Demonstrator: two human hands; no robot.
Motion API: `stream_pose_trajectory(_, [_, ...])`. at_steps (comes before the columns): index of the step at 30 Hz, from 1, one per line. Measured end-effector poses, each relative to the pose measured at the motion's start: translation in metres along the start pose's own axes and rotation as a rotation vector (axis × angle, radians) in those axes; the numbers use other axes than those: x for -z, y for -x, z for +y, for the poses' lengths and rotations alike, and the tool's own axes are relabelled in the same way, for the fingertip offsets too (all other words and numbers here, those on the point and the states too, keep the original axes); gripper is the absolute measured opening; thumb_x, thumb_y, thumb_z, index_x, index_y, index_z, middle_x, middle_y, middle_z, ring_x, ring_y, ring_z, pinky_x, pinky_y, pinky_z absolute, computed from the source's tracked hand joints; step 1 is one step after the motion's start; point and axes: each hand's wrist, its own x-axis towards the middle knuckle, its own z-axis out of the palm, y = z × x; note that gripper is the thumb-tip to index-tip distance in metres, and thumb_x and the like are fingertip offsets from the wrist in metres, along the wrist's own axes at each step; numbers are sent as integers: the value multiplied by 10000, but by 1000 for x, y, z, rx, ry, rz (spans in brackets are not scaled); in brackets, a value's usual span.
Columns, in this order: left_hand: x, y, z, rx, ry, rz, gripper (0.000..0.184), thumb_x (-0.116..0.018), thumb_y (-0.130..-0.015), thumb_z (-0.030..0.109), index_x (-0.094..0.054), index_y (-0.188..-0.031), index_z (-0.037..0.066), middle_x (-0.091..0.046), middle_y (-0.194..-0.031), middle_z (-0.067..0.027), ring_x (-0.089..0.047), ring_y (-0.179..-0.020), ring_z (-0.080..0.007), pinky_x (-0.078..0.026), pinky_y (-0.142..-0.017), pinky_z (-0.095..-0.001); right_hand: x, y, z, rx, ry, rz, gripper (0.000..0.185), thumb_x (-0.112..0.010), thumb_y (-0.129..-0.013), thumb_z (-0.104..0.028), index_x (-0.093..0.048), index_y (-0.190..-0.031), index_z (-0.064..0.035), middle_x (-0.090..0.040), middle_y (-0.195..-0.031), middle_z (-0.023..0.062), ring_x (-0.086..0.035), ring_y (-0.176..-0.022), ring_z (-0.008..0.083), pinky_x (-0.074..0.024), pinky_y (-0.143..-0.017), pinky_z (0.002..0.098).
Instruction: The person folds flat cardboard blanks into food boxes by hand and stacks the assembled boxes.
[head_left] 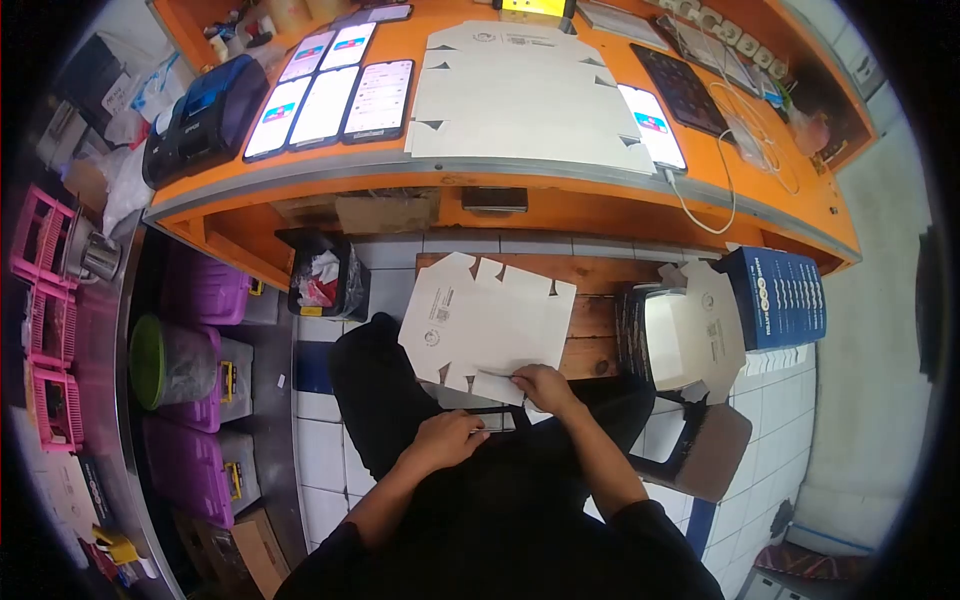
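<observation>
A flat, white cardboard box blank (490,325) with slotted edges and small printed marks lies across my lap and the wooden bench in front. My right hand (545,388) is closed on the near edge of this blank, beside a flap that is bent up. Lower and to the left, my left hand (447,440) rests at my lap with its fingers curled. A thin pale edge shows at its fingertips, but I cannot make out what it is. On the orange desk, a pile of similar white blanks (525,105) lies flat.
Partly folded boxes (690,335) and a blue printed box (775,300) stand to the right of the wooden bench (590,335). Several phones (378,100) and a black printer (205,125) sit on the desk (350,165). A small bin (325,285) stands below; purple-lidded tubs (190,470) line the left.
</observation>
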Motion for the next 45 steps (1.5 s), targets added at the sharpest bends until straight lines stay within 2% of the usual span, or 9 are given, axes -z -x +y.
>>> stream_pose_trajectory(4, [3, -5, 0, 173, -19, 65, 326, -610, -967, 391, -738, -1072, 110, -704, -1103, -152, -692, -992, -385, -554, -847, -496, 16, 3, -37, -143, -30, 111, 246, -706, -915, -296, -756, -982, -65, -724, -964, 162, -670, -938, 376, -524, -832, 469])
stream_pose_trajectory(6, [-4, -10, -7, 206, 19, 96, 329, -608, -967, 395, -723, -1101, 117, -705, -1094, -158, -694, -976, -396, -554, -840, -502, 18, 4, -43, -78, -27, 209, 263, -735, -918, -291, -740, -926, -28, -700, -791, 128, -672, -733, 281, -522, -692, 384])
stream_pose_trajectory(11, [-20, -30, -16, 246, 197, 350, 364, -614, -981, 328, -630, -1244, 76, -682, -1123, -209, -690, -993, -401, -552, -852, -484, 29, 0, -49, -286, -462, 47, 241, -764, -930, -243, -725, -868, -14, -627, -682, -3, -546, -640, 88, -453, -588, 279])
stream_pose_trajectory(13, [-25, -38, -13, 103, 455, 798, 443, -605, -1002, 234, -515, -1366, -1, -617, -1226, -251, -669, -1042, -370, -540, -884, -457, 37, 0, -62, -251, -539, 53, 239, -768, -934, -226, -718, -848, -10, -601, -672, -42, -504, -642, 43, -424, -565, 249])
stream_pose_trajectory(19, [-14, -51, -16, -75, 416, 968, 588, -567, -1023, 160, -341, -1535, -22, -426, -1434, -274, -597, -1136, -346, -519, -947, -417, 42, 9, -74, -245, -767, 4, 237, -733, -964, -245, -725, -874, -26, -617, -730, -51, -486, -696, 35, -411, -624, 242])
stream_pose_trajectory(27, [1, -60, -2, -93, 628, 866, 670, -634, -998, 207, -322, -1561, 18, -374, -1479, -271, -520, -1279, -349, -480, -1035, -411, 43, 18, -82, -366, -1395, -270, 222, -644, -955, -219, -682, -1069, -32, -654, -918, -28, -582, -843, 89, -445, -768, 240])
stream_pose_trajectory(34, [20, -54, -10, -176, 571, 751, 860, -845, -819, 175, -394, -1546, 95, -323, -1520, -238, -531, -1269, -337, -497, -1016, -425, 49, 21, -80, -313, -1398, -373, 283, -648, -953, -269, -659, -1091, -22, -645, -1017, 6, -578, -925, 91, -440, -808, 239])
stream_pose_trajectory(39, [29, -55, -27, -219, 680, 704, 629, -758, -881, 64, -524, -1465, 80, -332, -1525, -226, -571, -1232, -277, -524, -974, -369, 65, 23, -83, -414, -1407, -188, 295, -646, -977, -259, -649, -1113, 3, -656, -1018, 20, -604, -940, 103, -472, -843, 254])
stream_pose_trajectory(45, [29, -68, -17, -92, 845, 775, 439, -748, -934, 165, -618, -1334, 40, -415, -1433, -210, -573, -1218, -264, -531, -959, -356, 61, 22, -81, -405, -1247, -106, 224, -640, -992, -226, -678, -1060, -15, -646, -905, -3, -586, -849, 70, -461, -805, 240])
